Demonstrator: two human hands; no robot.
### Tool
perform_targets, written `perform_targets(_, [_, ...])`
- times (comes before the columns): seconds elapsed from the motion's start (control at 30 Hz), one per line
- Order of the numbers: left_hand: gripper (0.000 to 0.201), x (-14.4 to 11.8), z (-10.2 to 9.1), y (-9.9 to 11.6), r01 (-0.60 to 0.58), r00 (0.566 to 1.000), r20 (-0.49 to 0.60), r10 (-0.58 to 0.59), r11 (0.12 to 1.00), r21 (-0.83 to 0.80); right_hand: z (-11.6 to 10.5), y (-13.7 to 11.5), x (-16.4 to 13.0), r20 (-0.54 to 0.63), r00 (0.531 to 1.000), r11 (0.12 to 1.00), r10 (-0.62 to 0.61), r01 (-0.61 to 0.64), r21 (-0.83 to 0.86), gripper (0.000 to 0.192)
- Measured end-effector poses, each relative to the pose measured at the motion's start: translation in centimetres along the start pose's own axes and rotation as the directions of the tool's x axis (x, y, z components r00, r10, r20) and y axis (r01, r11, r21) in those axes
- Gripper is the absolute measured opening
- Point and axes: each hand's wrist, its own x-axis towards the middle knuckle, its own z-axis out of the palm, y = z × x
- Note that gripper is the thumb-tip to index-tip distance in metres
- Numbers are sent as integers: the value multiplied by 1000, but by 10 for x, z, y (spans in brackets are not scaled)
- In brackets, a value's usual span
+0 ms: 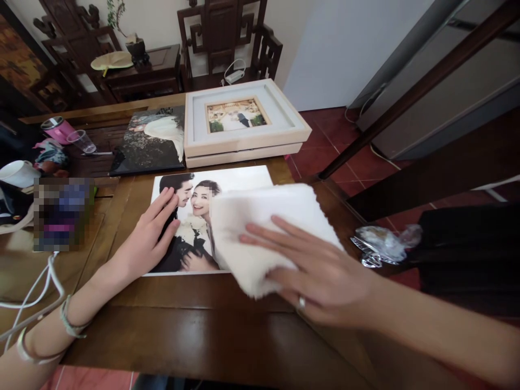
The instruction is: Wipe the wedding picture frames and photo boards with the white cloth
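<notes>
A photo panel showing a couple lies flat on the wooden table in front of me. My left hand rests on its left part, fingers stretched out, with no object in the grasp. Over the panel's right part spreads a white cloth, which hides that side of the picture. My right hand, wearing a ring, holds the cloth from above; its upper fingers lie along the fabric and the lower ones bend at its near edge.
Behind the panel sit stacked pale wooden frames and a dark photo panel. A pink cup, a clear plastic cup, a white cup and white cables occupy the left. Crumpled clear plastic lies right.
</notes>
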Motion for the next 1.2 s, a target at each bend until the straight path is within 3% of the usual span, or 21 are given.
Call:
perform_targets(0.17, [55,0,0,0,-19,1000,-10,19,1000,7,-8,63,22,45,999,994,-9,14,-105,19])
perform_targets(0.3, [54,-1,0,-1,-14,1000,-14,14,1000,2,-13,88,38,66,990,988,128,-121,-100,15])
perform_targets(0.47, [55,0,0,-1,-11,1000,-14,11,1000,3,0,74,26,2,993,987,121,-120,-111,16])
perform_targets(0.73, [55,-1,2,-1,12,1000,-11,-12,1000,3,6,-7,-16,-85,996,999,-22,18,-44,19])
perform_targets(0.83, [55,-1,2,-1,5,1000,-8,-5,1000,4,6,-24,-23,-84,995,999,-51,50,-6,21])
perform_targets(0.97, [56,-1,1,-2,-12,1000,-18,12,1000,7,4,-16,-17,-71,992,995,-102,101,-14,19])
perform_targets(1.2, [55,-1,1,-3,-21,1000,-18,21,1000,3,0,49,20,41,999,993,-30,34,-117,19])
